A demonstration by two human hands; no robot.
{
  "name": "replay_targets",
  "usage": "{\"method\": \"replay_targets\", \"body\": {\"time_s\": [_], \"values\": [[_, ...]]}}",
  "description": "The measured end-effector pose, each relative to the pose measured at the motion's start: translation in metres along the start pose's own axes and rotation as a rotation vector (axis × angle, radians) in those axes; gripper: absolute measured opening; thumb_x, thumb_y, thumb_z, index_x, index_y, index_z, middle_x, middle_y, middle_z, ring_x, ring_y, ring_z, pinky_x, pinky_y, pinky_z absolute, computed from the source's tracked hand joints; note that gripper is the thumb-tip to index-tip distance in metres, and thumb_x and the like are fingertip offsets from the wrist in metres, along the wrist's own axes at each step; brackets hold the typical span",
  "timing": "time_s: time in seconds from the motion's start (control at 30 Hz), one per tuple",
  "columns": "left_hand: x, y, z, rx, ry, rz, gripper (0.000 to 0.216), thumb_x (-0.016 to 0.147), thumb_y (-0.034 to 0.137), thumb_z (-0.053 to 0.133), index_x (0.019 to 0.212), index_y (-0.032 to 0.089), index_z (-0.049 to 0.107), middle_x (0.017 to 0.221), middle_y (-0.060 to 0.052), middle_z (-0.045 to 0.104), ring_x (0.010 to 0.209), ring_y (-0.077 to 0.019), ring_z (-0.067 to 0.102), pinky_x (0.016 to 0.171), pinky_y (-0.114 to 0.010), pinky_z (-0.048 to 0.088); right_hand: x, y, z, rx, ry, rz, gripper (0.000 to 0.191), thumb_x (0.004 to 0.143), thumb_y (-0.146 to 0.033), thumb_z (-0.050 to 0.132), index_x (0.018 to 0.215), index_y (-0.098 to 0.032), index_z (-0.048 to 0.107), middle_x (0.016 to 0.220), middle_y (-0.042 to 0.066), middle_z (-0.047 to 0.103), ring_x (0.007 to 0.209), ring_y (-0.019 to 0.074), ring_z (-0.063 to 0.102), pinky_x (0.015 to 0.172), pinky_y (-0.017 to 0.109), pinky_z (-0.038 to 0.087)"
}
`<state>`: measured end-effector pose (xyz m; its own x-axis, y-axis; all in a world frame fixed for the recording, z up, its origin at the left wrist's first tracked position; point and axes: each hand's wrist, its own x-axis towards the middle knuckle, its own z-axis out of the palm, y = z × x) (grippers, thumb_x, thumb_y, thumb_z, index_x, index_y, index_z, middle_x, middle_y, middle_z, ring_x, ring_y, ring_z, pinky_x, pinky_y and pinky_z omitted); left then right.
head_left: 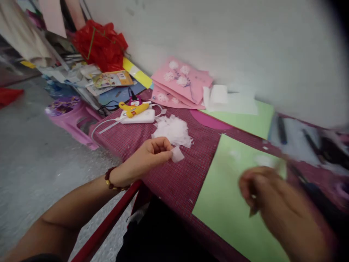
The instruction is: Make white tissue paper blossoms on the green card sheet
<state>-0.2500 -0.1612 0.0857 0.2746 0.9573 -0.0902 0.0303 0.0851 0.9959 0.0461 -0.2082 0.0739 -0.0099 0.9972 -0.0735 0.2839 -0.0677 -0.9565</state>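
Observation:
My left hand (152,156) pinches a small white square of thin paper (177,154) between thumb and fingertips. Just beyond it lies a loose pile of white paper squares (173,130) on the red checked tabletop (177,185). On the right, my right hand (268,193) is blurred by motion, its fingers curled closed over a green sheet (218,203). A small pointed tip shows below those fingers, too smeared to name. Whitish blurred patches (263,160) show on the green sheet behind this hand.
A yellow glue gun (133,109) rests on a white power strip (141,116). Pink cards with white paper flowers (181,82) lean against the wall. Blurred dark tools (311,140) lie at right. A pink stool (71,116) stands left, below a red plastic bag (100,45).

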Motion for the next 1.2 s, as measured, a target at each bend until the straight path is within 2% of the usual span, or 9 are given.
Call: {"method": "replay_targets", "body": {"time_s": [0.1, 0.27, 0.43, 0.63, 0.8, 0.93, 1.0, 1.07, 1.2], "values": [[0.009, 0.002, 0.034, -0.042, -0.121, -0.047, 0.017, 0.076, 0.025, 0.064, 0.071, 0.014, 0.053, 0.066, 0.002, 0.057, 0.059, -0.0063, 0.047, 0.056, -0.019, 0.034, 0.011, -0.018, 0.038, 0.194, -0.236, 0.046, 0.03, 0.089, -0.05, 0.051, 0.105, -0.024, 0.056, 0.054, -0.008, 0.031, 0.045, 0.0093, 0.027, 0.042, 0.024, 0.022], [0.014, 0.002, 0.062, -0.129, -0.203, -0.087, 0.02, 0.072, 0.025, 0.069, 0.071, 0.015, 0.052, 0.066, 0.003, 0.057, 0.058, -0.0064, 0.049, 0.056, -0.019, 0.037, 0.02, -0.02, 0.055, 0.302, -0.312, 0.079, 0.025, 0.078, -0.04, 0.066, 0.078, -0.019, 0.051, 0.053, -0.009, 0.036, 0.045, 0.0049, 0.025, 0.041, 0.021, 0.018], [0.012, -0.005, 0.048, -0.19, -0.172, -0.127, 0.022, 0.071, 0.026, 0.072, 0.082, 0.015, 0.058, 0.07, 0.002, 0.06, 0.059, -0.0062, 0.051, 0.056, -0.019, 0.039, 0.018, -0.009, 0.042, 0.408, -0.192, 0.156, 0.024, 0.078, -0.037, 0.066, 0.08, -0.02, 0.051, 0.05, -0.011, 0.032, 0.041, 0.0042, 0.022, 0.039, 0.021, 0.015], [0.004, -0.018, 0.025, -0.011, -0.12, -0.078, 0.02, 0.078, 0.033, 0.066, 0.077, 0.014, 0.06, 0.066, 0.003, 0.055, 0.059, -0.0061, 0.045, 0.056, -0.02, 0.035, 0.019, -0.004, 0.032, 0.517, -0.06, 0.214, 0.029, 0.072, -0.034, 0.073, 0.081, -0.021, 0.049, 0.047, -0.012, 0.031, 0.038, 0.0039, 0.021, 0.038, 0.021, 0.013], [-0.001, -0.021, 0.024, 0.109, -0.097, -0.052, 0.033, 0.087, 0.041, 0.052, 0.066, 0.016, 0.046, 0.061, 0.005, 0.04, 0.055, -0.0068, 0.033, 0.054, -0.022, 0.029, 0.015, -0.005, 0.033, 0.487, -0.046, 0.224, 0.028, 0.072, -0.035, 0.073, 0.081, -0.022, 0.05, 0.047, -0.011, 0.031, 0.038, 0.0045, 0.022, 0.039, 0.023, 0.012], [-0.005, -0.025, 0.027, 0.104, -0.075, -0.021, 0.04, 0.083, 0.034, 0.057, 0.061, 0.018, 0.028, 0.061, 0.005, 0.036, 0.055, -0.0064, 0.03, 0.053, -0.022, 0.027, 0.009, -0.008, 0.036, 0.455, -0.054, 0.227, 0.027, 0.072, -0.036, 0.072, 0.081, -0.023, 0.05, 0.048, -0.01, 0.031, 0.039, 0.0056, 0.022, 0.04, 0.024, 0.013], [-0.008, -0.029, 0.027, 0.095, -0.107, 0.004, 0.031, 0.081, 0.029, 0.059, 0.066, 0.018, 0.035, 0.065, 0.005, 0.04, 0.057, -0.0061, 0.034, 0.055, -0.021, 0.029, 0.005, -0.01, 0.039, 0.484, -0.077, 0.241, 0.026, 0.072, -0.035, 0.072, 0.081, -0.023, 0.05, 0.048, -0.01, 0.032, 0.039, 0.0055, 0.023, 0.039, 0.023, 0.013], [-0.014, -0.036, 0.026, 0.12, -0.152, 0.03, 0.014, 0.081, 0.025, 0.059, 0.085, 0.017, 0.048, 0.068, 0.005, 0.046, 0.059, -0.0066, 0.04, 0.056, -0.02, 0.033, 0.001, -0.011, 0.043, 0.532, -0.125, 0.273, 0.026, 0.073, -0.034, 0.072, 0.08, -0.023, 0.049, 0.049, -0.009, 0.035, 0.039, 0.005, 0.023, 0.039, 0.023, 0.012], [-0.024, -0.054, 0.019, 0.285, -0.105, 0.114, 0.049, 0.083, 0.021, 0.057, 0.13, 0.017, 0.046, 0.072, 0.003, 0.059, 0.06, -0.0086, 0.05, 0.058, -0.022, 0.041, -0.004, -0.01, 0.056, 0.622, -0.251, 0.364, 0.025, 0.075, -0.033, 0.069, 0.081, -0.023, 0.048, 0.052, -0.009, 0.04, 0.039, 0.0038, 0.022, 0.038, 0.02, 0.012]]}}
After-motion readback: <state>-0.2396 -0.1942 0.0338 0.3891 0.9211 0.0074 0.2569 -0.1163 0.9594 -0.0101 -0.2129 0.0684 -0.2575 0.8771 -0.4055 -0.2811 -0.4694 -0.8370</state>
